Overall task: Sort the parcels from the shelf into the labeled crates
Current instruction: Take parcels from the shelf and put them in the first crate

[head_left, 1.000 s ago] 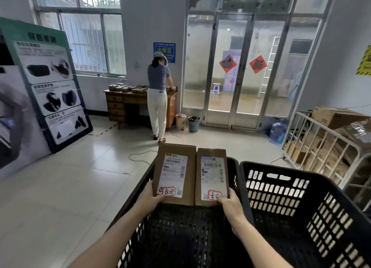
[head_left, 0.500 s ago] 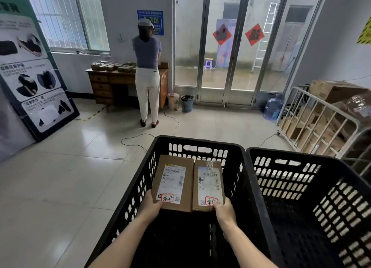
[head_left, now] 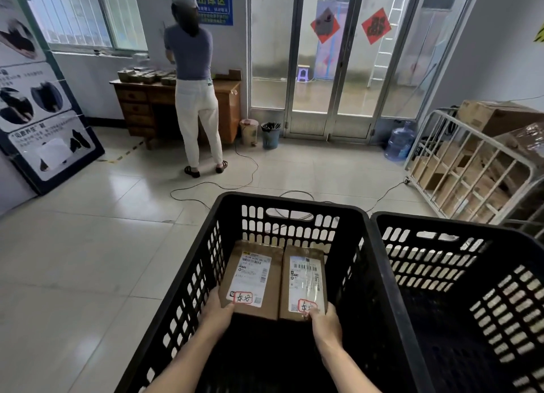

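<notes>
Fingers [head_left: 215,300] of the left hand [head_left: 219,310] curl round the near corner of the left parcel [head_left: 253,278]. Touching it alongside, the right parcel [head_left: 304,281] is pinched at its near edge by the right hand [head_left: 325,323]. Both parcels are held low inside the left black crate [head_left: 288,203], labels up. The right black crate [head_left: 441,224] stands just beside it.

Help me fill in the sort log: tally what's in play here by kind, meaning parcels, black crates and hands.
Parcels: 2 (left parcel, right parcel)
Black crates: 2 (left crate, right crate)
Hands: 2 (left hand, right hand)
Total: 6
</notes>
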The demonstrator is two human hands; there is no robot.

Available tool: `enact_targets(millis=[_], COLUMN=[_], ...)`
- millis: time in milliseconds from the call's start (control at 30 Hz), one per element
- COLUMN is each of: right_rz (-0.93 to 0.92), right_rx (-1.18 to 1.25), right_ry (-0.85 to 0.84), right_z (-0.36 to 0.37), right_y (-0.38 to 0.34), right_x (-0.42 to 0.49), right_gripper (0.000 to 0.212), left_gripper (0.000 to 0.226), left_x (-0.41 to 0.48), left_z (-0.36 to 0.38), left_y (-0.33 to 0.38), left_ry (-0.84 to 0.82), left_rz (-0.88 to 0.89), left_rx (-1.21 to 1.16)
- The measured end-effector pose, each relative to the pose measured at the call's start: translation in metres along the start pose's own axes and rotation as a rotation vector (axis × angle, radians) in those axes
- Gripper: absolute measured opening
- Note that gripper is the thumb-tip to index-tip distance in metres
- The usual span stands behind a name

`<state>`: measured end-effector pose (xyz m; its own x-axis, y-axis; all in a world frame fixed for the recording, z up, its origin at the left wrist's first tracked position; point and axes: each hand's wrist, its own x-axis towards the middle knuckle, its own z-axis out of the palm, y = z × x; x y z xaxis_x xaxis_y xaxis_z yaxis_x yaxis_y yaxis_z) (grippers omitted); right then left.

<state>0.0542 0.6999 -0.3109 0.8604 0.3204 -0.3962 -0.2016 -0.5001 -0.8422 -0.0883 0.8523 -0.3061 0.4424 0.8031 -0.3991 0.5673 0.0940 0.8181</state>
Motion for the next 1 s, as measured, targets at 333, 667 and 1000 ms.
enact_targets(millis=[333, 667, 1000], right_rz=[-0.015, -0.047, -0.267], right_rx=[-0.121, -0.134, -0.484], right_ry=[0.011, 0.0, 0.088], right_z=[0.007, 0.007, 0.0], right_y=[-0.002, 0.009, -0.016], right_x=[0.01, 0.009, 0.005], right_gripper=[0.035, 0.034, 0.059], left_gripper=[0.046, 0.049, 0.052], left_x=[0.002, 0.002, -0.002], left_z=[0.004, 0.008, 0.014], left_y=[-0.001, -0.001, 0.005], left_ry=[0.011, 0.025, 0.078], left_rz=[0.019, 0.004, 0.223], left_rx=[0.09, 0.221, 0.574])
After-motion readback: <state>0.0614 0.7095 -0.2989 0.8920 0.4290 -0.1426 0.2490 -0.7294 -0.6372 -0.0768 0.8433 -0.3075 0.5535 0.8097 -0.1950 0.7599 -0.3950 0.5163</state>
